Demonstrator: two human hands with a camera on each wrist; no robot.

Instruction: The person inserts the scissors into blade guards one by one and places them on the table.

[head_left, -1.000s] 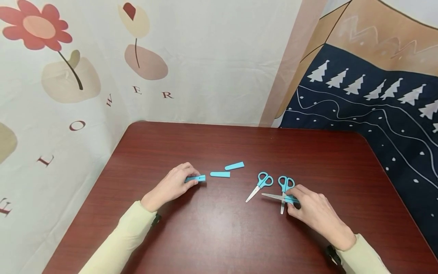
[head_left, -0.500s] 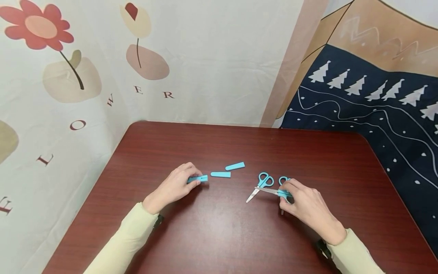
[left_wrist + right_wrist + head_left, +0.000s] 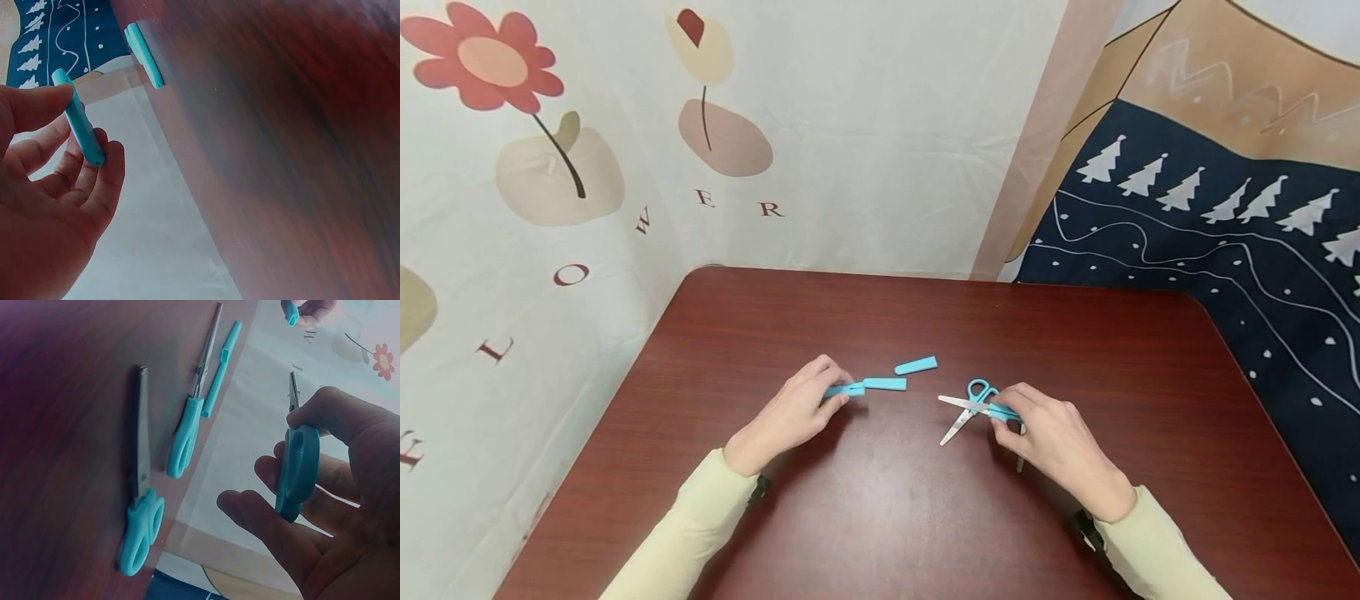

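My left hand [image 3: 797, 408] pinches a light blue scissors cap [image 3: 81, 122] between thumb and fingers, its slotted end toward the right in the head view. Thumb and fingers of my right hand [image 3: 1063, 437] grip small scissors [image 3: 304, 465] by the blue handles, blades closed and pointing left toward the cap. The held scissors pass over a second pair of scissors [image 3: 955, 427] on the table. A third pair [image 3: 137, 519] lies near my right hand, mostly hidden beneath it in the head view. Two more blue caps [image 3: 887, 384] [image 3: 916, 365] lie between the hands, farther back.
The brown wooden table [image 3: 865, 517] reaches back to a pale curtain [image 3: 865, 150] printed with flowers and letters. At the right hangs a dark blue cloth [image 3: 1150, 225] with white trees. Pale green sleeves [image 3: 700, 517] cover both forearms.
My right hand has carried the scissors leftward, from over the third pair to over the second. My left hand, with its cap, has shifted slightly right.
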